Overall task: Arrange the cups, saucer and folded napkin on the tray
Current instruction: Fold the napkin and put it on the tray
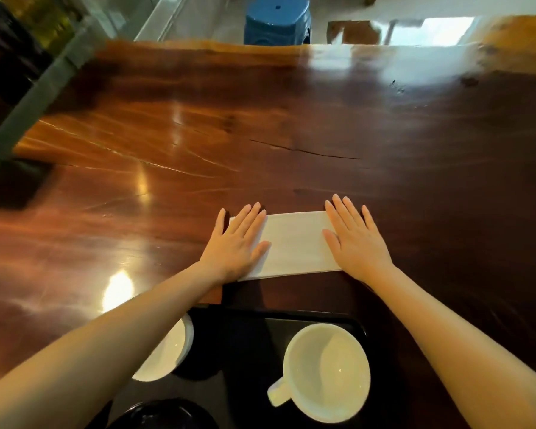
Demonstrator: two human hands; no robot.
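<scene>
A white folded napkin lies flat on the wooden table, just beyond the black tray. My left hand presses flat on the napkin's left end and my right hand presses flat on its right end, fingers spread. On the tray's right side stands a white cup with its handle toward the near left. A second white cup sits at the tray's left, partly hidden by my left forearm. A dark round dish shows at the bottom edge.
The wide glossy wooden table stretches ahead and to both sides. A blue stool stands past the far edge. A dark object rests at the table's left edge.
</scene>
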